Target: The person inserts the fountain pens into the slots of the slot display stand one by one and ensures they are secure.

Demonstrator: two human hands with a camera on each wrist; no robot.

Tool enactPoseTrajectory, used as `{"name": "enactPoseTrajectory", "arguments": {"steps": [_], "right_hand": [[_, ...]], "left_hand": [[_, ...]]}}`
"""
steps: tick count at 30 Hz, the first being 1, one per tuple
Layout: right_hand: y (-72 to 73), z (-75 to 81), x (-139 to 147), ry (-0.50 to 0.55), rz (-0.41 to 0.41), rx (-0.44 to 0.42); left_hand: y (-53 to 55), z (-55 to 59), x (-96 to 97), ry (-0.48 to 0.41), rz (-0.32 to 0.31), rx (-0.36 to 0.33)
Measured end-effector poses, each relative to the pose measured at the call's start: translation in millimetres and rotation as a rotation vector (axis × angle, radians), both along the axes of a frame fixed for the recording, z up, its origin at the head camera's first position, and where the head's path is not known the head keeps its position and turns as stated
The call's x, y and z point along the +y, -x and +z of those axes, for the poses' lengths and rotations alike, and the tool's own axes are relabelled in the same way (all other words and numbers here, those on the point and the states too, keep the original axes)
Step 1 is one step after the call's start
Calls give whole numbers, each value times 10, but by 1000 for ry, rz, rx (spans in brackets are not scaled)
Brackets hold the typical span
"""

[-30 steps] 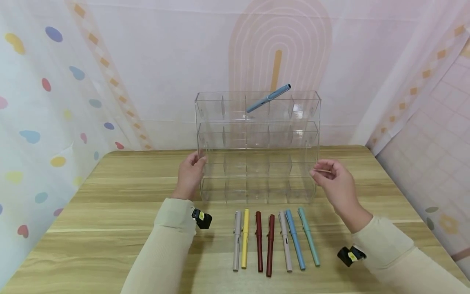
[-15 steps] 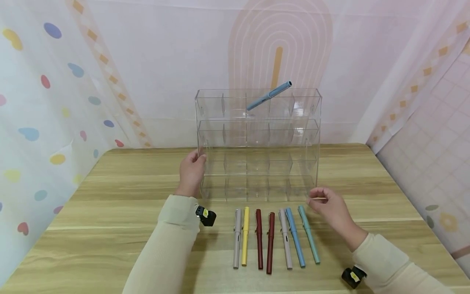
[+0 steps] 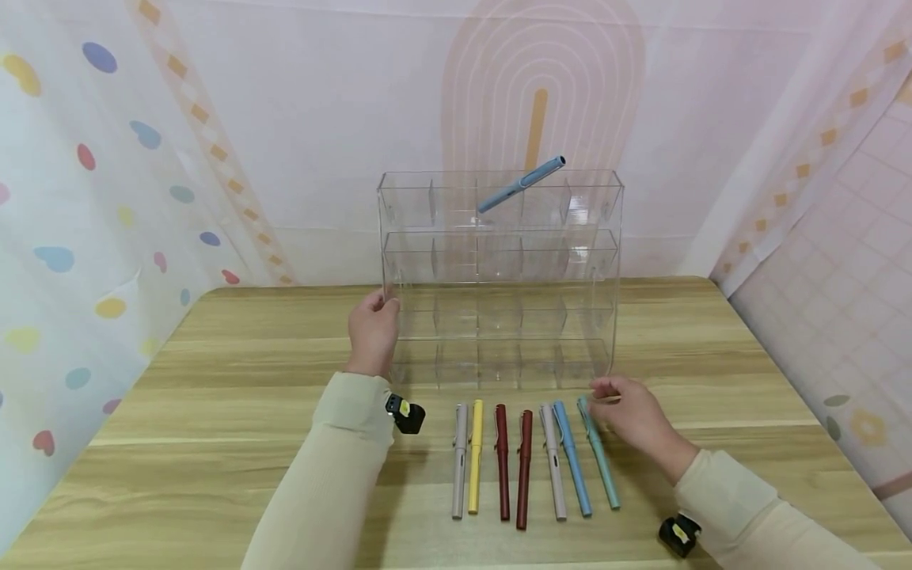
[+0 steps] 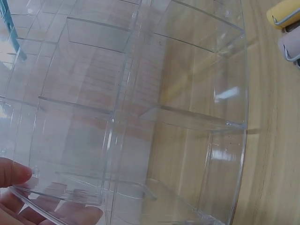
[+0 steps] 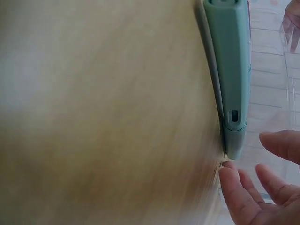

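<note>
Where green pen (image 3: 597,453) lies rightmost in row of seven pens on wooden table (image 3: 214,412), I see right hand (image 3: 636,419) at its cap end, fingers (image 5: 241,190) loosely curled, tips just touching, nothing gripped. Left hand (image 3: 373,332) holds left edge of clear acrylic organizer (image 3: 499,277). Blue pen (image 3: 520,184) leans in top tier.

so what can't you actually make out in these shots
- Right hand and green pen: head view too small, right wrist view motion-blurred, so touch cannot be told.
- Left hand on the clear organizer: in the left wrist view only fingertips show, the rest cut off by the edge.
- Blue pen in the top row: which compartment holds its lower end is unclear through the clear walls.
- Pen markings: too small.
</note>
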State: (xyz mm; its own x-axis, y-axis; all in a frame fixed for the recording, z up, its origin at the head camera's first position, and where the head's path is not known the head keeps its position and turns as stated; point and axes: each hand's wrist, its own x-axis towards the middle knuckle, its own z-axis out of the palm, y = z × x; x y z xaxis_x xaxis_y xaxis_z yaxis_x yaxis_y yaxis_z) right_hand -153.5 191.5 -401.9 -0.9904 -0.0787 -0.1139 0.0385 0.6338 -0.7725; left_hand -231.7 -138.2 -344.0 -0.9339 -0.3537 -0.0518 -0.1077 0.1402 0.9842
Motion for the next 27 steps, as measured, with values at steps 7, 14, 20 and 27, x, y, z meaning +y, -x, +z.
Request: {"name": "enactPoseTrajectory", "arguments": {"steps": [7,14,20,27], "right_hand": [[38,6,-19,-59,40,-4],[76,8,-46,-91,67,-20],[81,20,-60,-94,83,-33],[108,13,-55,-113,102,-53]], "left_hand": [[-8,15,20,-5,14,3],[9,13,39,-14,43,-5],[26,14,66,-20,66,8],[18,9,76,-25,65,17]]}}
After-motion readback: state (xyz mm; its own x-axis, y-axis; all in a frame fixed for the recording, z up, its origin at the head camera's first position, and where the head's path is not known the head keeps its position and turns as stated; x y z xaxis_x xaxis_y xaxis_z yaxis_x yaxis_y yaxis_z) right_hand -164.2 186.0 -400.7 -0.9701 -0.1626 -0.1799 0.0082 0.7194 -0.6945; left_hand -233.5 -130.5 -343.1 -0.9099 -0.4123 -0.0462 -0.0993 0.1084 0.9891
